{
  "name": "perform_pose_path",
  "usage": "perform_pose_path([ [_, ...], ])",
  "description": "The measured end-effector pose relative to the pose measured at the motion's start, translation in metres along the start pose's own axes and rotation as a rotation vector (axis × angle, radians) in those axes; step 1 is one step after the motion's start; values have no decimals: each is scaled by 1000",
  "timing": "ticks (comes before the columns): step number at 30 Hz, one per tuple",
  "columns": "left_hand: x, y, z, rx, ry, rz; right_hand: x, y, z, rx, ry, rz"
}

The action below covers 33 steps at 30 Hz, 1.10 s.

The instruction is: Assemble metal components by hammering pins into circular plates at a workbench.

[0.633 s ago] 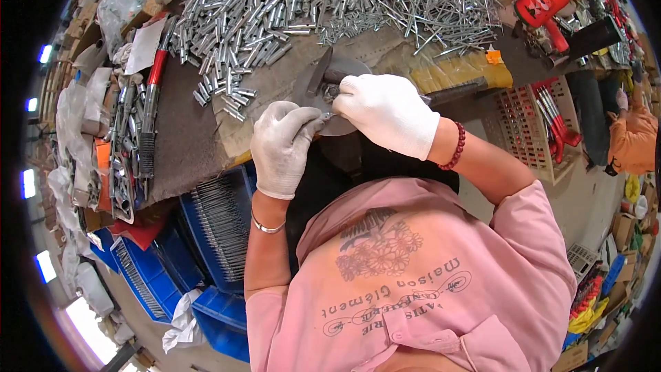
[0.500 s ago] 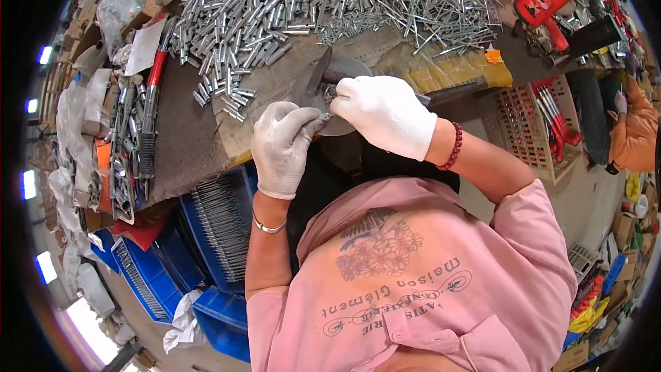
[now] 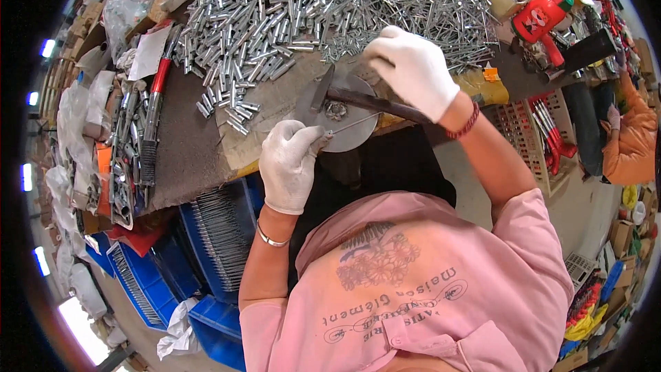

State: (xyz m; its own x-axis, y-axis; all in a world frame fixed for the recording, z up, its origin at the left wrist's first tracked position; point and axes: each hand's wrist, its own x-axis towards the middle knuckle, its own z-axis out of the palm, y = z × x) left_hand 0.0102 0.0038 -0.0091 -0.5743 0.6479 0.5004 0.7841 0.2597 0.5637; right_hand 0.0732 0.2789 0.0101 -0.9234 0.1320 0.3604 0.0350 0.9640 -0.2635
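My left hand (image 3: 288, 167), in a white glove, pinches the end of a thin metal rod (image 3: 358, 123) by the near edge of a round grey metal disc (image 3: 350, 139). The rod points right across the disc. A hammer (image 3: 368, 100) lies over the disc, its head at the left and its dark handle to the right. Small metal pieces (image 3: 335, 110) sit beside the hammer head. Above the hammer handle, at the near side of a heap of small metal parts (image 3: 351, 45), hovers my right hand (image 3: 416, 74), also gloved, fingers loosely bent and apart, nothing visible in them.
Metal sleeves (image 3: 255, 41) and long thin pins (image 3: 441, 21) are heaped at the back. Tools, including a red-handled one (image 3: 160, 76), lie left. Blue bins (image 3: 220, 231) stand below the bench. Rightward are a red bottle (image 3: 542, 14), a crate (image 3: 530, 145) and another person (image 3: 630, 141).
My right hand has left the work by my left hand and moved up and right to the parts heap. The thin rod, hammer and disc now show more fully.
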Motion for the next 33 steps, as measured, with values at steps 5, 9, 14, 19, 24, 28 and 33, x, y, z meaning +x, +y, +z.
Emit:
perform_pose_path([
  [5, 0, 0, 2, -17, 11, -5, 24, 16, 23, -85, -125, -14],
  [9, 0, 1, 3, 4, 42, 10, 30, 8, 33, -51, -139, -83],
  [14, -2, -3, 4, 51, 52, 32, 29, -20, 5, 6, -204, -65],
  [19, 0, -5, 4, 50, 30, 68, 0, -49, -5, 281, -141, -251],
  [24, -1, -5, 5, 30, 25, 52, -11, -73, 17, 496, -25, -295],
  [28, -3, -6, 6, 23, 0, 17, -15, -64, 14, 658, -111, -146],
  [33, -4, -7, 5, 7, 38, 43, -17, -66, 16, 518, -175, -172],
])
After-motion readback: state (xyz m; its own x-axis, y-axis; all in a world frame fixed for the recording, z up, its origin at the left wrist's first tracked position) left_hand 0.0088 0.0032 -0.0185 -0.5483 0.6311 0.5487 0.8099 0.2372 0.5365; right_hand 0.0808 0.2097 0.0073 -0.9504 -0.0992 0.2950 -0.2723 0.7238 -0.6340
